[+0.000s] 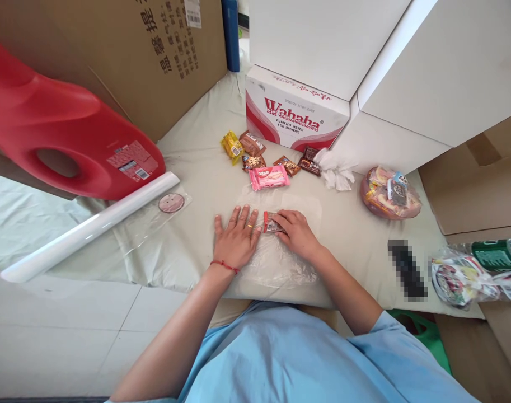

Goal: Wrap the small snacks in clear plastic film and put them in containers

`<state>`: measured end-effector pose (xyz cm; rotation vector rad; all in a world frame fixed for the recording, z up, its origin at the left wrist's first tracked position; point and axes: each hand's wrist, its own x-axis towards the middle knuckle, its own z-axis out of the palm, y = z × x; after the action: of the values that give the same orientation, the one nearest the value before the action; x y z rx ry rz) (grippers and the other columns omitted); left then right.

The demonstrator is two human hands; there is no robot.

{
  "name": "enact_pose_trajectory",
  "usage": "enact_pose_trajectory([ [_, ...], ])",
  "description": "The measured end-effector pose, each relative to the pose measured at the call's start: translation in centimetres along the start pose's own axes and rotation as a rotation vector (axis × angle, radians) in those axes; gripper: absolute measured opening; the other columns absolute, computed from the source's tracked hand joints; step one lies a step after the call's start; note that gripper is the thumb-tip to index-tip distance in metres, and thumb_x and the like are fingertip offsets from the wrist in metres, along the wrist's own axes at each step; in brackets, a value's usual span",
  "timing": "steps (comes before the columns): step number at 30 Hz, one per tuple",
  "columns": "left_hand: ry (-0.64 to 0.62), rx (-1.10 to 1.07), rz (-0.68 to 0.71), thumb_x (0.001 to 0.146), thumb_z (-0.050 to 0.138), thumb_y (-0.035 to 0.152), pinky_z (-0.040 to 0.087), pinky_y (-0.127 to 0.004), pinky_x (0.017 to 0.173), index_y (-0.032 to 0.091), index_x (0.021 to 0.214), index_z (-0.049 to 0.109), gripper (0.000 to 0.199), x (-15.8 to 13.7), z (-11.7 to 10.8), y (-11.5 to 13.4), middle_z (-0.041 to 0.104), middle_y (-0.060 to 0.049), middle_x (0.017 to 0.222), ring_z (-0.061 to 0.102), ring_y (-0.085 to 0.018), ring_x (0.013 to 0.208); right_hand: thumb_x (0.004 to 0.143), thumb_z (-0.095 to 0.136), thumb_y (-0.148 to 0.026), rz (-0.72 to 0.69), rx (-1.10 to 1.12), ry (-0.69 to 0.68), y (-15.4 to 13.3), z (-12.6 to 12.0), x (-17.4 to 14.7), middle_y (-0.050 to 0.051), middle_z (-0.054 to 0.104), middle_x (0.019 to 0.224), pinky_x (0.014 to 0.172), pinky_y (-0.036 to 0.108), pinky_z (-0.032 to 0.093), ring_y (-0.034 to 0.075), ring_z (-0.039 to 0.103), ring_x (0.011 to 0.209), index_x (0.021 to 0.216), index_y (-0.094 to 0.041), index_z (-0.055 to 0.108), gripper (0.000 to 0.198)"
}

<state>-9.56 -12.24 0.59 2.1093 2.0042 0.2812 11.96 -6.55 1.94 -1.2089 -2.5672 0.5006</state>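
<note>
My left hand [235, 239] lies flat with fingers spread, palm down on the edge of a clear plastic bag [280, 266]. It wears a ring and a red cord bracelet. To its right, my right hand [299, 235] curls over a small snack packet [270, 223] with a red end, which rests on the bag; the fingers hide part of it. Just beyond both hands lies a pink wafer packet [269, 177]. Behind it are a yellow packet [232, 146], a brown packet [252, 144], several small brown packets and a crumpled white plastic bag [337, 170].
A Wahaha carton [297, 109] stands at the back against white cabinets. At left are a red jug [70, 123], a white roll [91, 226] and a big cardboard box [154, 61]. A round food pack [390, 193], a blurred dark object [407, 270] and a bottle [496, 254] lie right.
</note>
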Motion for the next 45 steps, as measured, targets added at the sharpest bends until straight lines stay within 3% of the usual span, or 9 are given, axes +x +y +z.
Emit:
enact_pose_trajectory([
  [9, 0.020, -0.014, -0.031, 0.107, 0.022, 0.046, 0.006, -0.074, 0.125, 0.021, 0.163, 0.038, 0.063, -0.5, -0.4, 0.4, 0.031, -0.012, 0.172, 0.029, -0.033, 0.160, 0.103, 0.057, -0.041, -0.015, 0.096, 0.150, -0.7, -1.3, -6.5, 0.017, 0.051, 0.154, 0.118, 0.058, 0.043, 0.031, 0.047, 0.144, 0.148, -0.025, 0.055, 0.048],
  [13, 0.052, -0.074, -0.055, 0.107, 0.023, 0.045, 0.015, -0.067, 0.128, 0.021, 0.161, 0.041, 0.062, -1.5, -0.5, -0.2, 0.030, -0.013, 0.173, 0.028, -0.032, 0.160, 0.097, 0.067, -0.049, -0.119, 0.158, 0.011, -2.3, -1.2, -11.4, 0.016, 0.058, 0.148, 0.115, 0.058, 0.048, 0.033, 0.052, 0.140, 0.145, -0.026, 0.057, 0.055],
  [17, 0.079, -0.131, -0.048, 0.106, 0.029, 0.045, 0.024, -0.058, 0.128, 0.020, 0.157, 0.047, 0.060, -2.6, -0.5, -2.4, 0.030, -0.014, 0.173, 0.027, -0.031, 0.161, 0.100, 0.062, -0.032, -0.075, 0.181, 0.025, -2.8, 0.2, -14.5, 0.015, 0.062, 0.143, 0.111, 0.057, 0.052, 0.031, 0.057, 0.135, 0.139, -0.027, 0.062, 0.039],
  [22, 0.155, -0.105, -0.047, 0.100, 0.040, 0.042, 0.030, -0.059, 0.127, 0.018, 0.143, 0.061, 0.053, -4.5, -1.6, -5.3, 0.038, -0.016, 0.169, 0.029, -0.036, 0.160, 0.102, 0.052, -0.018, -0.039, 0.282, 0.130, -2.0, -0.2, -14.2, 0.011, 0.070, 0.126, 0.096, 0.049, 0.060, 0.025, 0.065, 0.115, 0.120, -0.028, 0.071, 0.028],
  [25, 0.187, -0.105, 0.116, 0.092, 0.046, 0.026, 0.024, -0.059, 0.130, 0.025, 0.139, 0.065, 0.051, -6.1, -2.8, -6.1, 0.043, -0.010, 0.167, 0.027, -0.032, 0.161, 0.102, 0.051, -0.021, -0.056, 0.309, 0.133, -1.4, -1.4, -12.8, 0.011, 0.072, 0.121, 0.094, 0.048, 0.060, 0.025, 0.065, 0.110, 0.116, -0.027, 0.072, 0.026],
  [28, 0.033, -0.156, 0.392, 0.081, 0.041, 0.011, 0.018, -0.056, 0.133, 0.031, 0.141, 0.064, 0.067, -7.7, -3.3, -6.6, 0.055, -0.004, 0.159, 0.034, -0.024, 0.158, 0.104, 0.050, -0.026, -0.034, 0.329, 0.110, -0.8, -2.7, -11.7, 0.011, 0.073, 0.121, 0.093, 0.046, 0.060, 0.024, 0.067, 0.108, 0.115, -0.027, 0.072, 0.024],
  [31, -0.073, -0.205, 0.462, 0.081, 0.041, 0.011, 0.020, -0.055, 0.132, 0.027, 0.142, 0.061, 0.066, -8.5, -3.0, -7.5, 0.058, -0.006, 0.156, 0.039, -0.023, 0.156, 0.106, 0.050, -0.029, 0.002, 0.368, 0.083, 0.0, -3.8, -11.0, 0.010, 0.074, 0.118, 0.091, 0.039, 0.061, 0.021, 0.070, 0.106, 0.114, -0.026, 0.072, 0.024],
  [37, 0.019, -0.290, 0.267, 0.099, 0.045, 0.036, 0.030, -0.053, 0.127, 0.027, 0.105, 0.074, 0.031, -5.4, -2.9, -8.8, 0.080, -0.004, 0.117, 0.060, -0.026, 0.138, 0.104, 0.053, -0.034, 0.127, 0.386, 0.066, 2.2, -5.5, -8.7, 0.004, 0.078, 0.095, 0.081, 0.032, 0.056, 0.018, 0.072, 0.086, 0.107, -0.024, 0.074, 0.024],
  [45, 0.269, -0.345, -0.238, 0.084, 0.056, 0.041, 0.046, -0.055, 0.111, 0.021, 0.088, 0.069, 0.024, 2.2, -2.5, -7.3, 0.072, -0.015, 0.107, 0.062, -0.036, 0.121, 0.098, 0.055, -0.028, 0.416, 0.070, -0.010, 5.7, -4.6, -2.7, 0.005, 0.074, 0.093, 0.075, 0.030, 0.047, 0.020, 0.066, 0.084, 0.105, -0.019, 0.074, 0.022],
])
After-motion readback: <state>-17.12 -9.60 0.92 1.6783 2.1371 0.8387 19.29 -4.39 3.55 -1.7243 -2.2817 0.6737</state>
